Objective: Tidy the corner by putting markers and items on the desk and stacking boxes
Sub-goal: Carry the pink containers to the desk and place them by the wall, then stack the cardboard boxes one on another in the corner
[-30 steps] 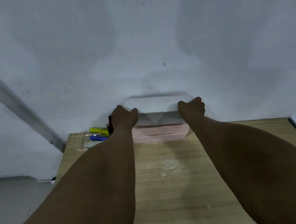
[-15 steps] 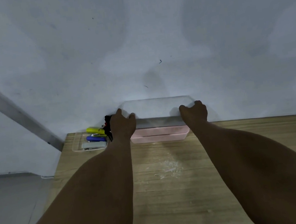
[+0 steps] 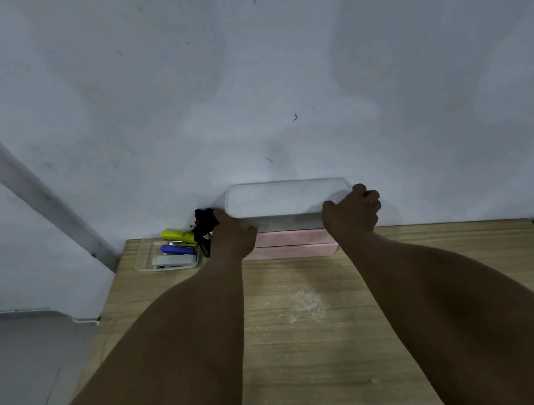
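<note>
Now lower than a second ago: clear box (image 3: 287, 198) brought down from a lifted, tilted pose to sit level on the two pink boxes (image 3: 293, 244), flush against the wall (image 3: 243, 86). Means the stacking step looks all but done, only release and a small squaring-up left.

Left of the pink boxes: shallow clear tray (image 3: 141, 264) at the back left corner of the desk (image 3: 295, 351), holding a yellow marker (image 3: 176, 236), a blue marker (image 3: 176, 250) and a grey stapler-like item (image 3: 173, 261), lying side by side. Between tray and pink boxes: a black object (image 3: 203, 219), too dark to name, perhaps a clip or cord.

Left hand (image 3: 234, 235) at the left end of the clear box, just above the pink boxes, fingers wrapped around the box's corner, thumb lying over its front edge. Clear box itself seemingly empty, though hard to tell through the cloudy plastic. Pink boxes shut or stacked tight, contents hidden.

Right hand (image 3: 352, 213) at the right end of the clear box, fingers curled over its corner, gripping it.

In front of the pink boxes: a pale scuffed patch (image 3: 303, 304) on the wood.
</note>
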